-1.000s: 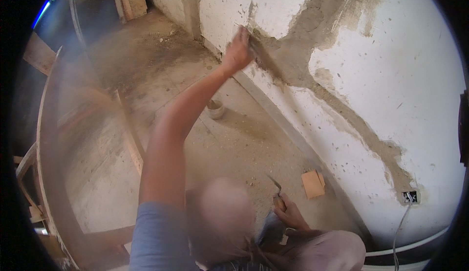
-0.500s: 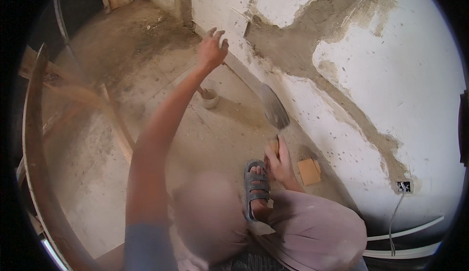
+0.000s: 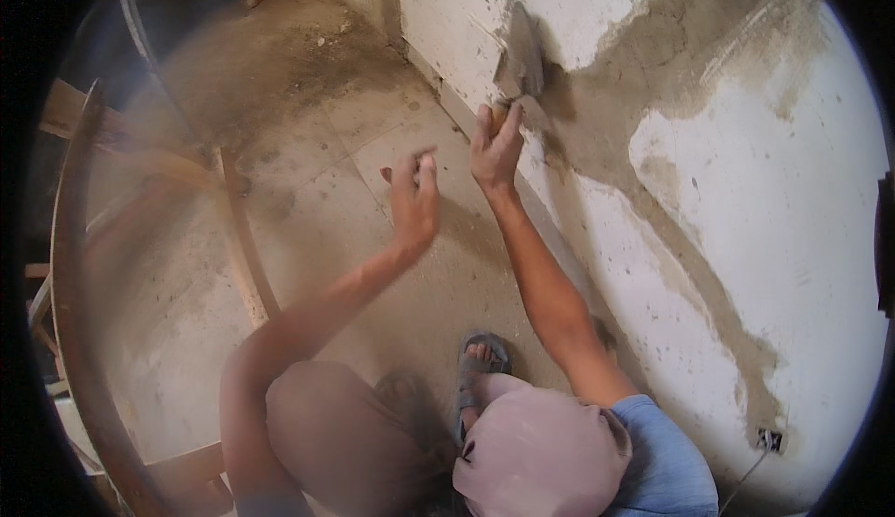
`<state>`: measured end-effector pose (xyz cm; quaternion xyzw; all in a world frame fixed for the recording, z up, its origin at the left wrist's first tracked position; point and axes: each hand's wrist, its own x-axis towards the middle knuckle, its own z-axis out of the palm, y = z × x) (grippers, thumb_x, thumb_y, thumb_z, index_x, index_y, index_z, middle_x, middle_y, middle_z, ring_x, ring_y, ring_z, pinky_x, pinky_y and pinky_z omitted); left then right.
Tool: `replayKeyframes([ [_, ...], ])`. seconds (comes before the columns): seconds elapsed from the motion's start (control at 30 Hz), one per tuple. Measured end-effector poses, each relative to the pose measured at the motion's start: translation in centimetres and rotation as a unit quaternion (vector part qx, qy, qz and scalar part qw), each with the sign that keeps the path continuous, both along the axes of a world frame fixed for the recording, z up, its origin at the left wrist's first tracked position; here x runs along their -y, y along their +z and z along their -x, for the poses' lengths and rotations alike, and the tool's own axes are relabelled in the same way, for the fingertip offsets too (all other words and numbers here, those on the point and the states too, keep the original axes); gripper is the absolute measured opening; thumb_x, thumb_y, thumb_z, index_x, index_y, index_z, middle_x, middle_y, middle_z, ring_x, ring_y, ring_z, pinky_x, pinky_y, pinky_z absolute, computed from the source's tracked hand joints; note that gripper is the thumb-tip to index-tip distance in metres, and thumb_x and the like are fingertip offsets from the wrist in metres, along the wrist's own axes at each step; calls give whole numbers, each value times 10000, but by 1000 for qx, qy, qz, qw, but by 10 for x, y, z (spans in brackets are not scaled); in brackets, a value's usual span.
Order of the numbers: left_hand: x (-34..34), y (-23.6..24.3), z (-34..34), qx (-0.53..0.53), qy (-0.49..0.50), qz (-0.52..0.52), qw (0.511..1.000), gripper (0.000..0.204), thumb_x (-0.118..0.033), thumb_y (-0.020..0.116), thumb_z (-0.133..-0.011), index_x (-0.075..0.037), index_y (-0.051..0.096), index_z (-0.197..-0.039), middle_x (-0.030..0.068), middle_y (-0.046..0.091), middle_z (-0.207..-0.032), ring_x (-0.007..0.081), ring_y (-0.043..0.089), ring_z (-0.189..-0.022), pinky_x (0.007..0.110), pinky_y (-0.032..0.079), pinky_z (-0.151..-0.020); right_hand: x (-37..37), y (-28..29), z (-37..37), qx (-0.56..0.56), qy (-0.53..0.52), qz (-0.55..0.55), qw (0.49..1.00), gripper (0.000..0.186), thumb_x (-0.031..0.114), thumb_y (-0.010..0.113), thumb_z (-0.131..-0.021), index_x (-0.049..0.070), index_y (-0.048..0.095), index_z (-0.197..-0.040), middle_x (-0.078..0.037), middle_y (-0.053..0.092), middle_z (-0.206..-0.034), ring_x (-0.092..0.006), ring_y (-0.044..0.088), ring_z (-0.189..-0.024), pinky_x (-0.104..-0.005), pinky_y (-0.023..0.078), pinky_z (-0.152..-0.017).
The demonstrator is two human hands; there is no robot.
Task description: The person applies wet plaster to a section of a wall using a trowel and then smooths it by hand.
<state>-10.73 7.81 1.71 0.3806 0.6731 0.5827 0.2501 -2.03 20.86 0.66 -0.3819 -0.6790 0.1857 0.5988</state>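
My right hand [image 3: 497, 149] is closed round the wooden handle of a trowel [image 3: 524, 55]. The trowel's grey metal blade is raised against the white wall [image 3: 746, 181], at the left end of a rough grey mortar patch [image 3: 606, 121]. Over the floor, left of the right hand, is my left hand [image 3: 416, 202], its fingers loosely bent and apart with nothing visible in them. A small reddish-brown tip [image 3: 386, 174] shows beside its fingers; what it belongs to is hidden behind the hand.
Wooden beams [image 3: 238, 237] and a curved board edge [image 3: 75, 312] stand at my left. Loose dirt [image 3: 280, 37] covers the far floor. An open socket box with wires [image 3: 768, 440] is set low in the wall at right. My sandalled foot [image 3: 477, 358] is below.
My right hand has carried the trowel from beside my foot up to the wall. My left hand has drawn back and down from near the wall base. The view has shifted slightly.
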Motion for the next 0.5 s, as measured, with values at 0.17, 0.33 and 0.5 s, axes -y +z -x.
replayKeyframes([
  [0.17,58,112,-56,174,-93,-28,980,314,-264,477,-1062,-19,603,-1213,23,587,-1066,104,489,-989,265,379,-928,-11,11,3,-47,-4,-44,998,288,197,610,-1000,-17,465,-1127,-171,649,-809,-264,663,-677,-364,478,-569],
  [0.33,57,148,-57,131,-164,-26,977,276,-252,468,-1073,-50,562,-1236,27,554,-1072,107,477,-984,279,405,-905,16,8,25,-120,25,90,988,258,169,638,-977,3,457,-1058,-191,553,-710,-401,558,-604,-435,451,-570],
  [0.5,30,125,-64,192,-161,-58,966,257,-239,474,-1070,-55,548,-1235,32,548,-1084,121,484,-1025,285,394,-937,10,-3,23,-108,2,75,991,265,158,648,-966,14,462,-1088,-97,555,-804,-271,530,-655,-373,465,-599],
])
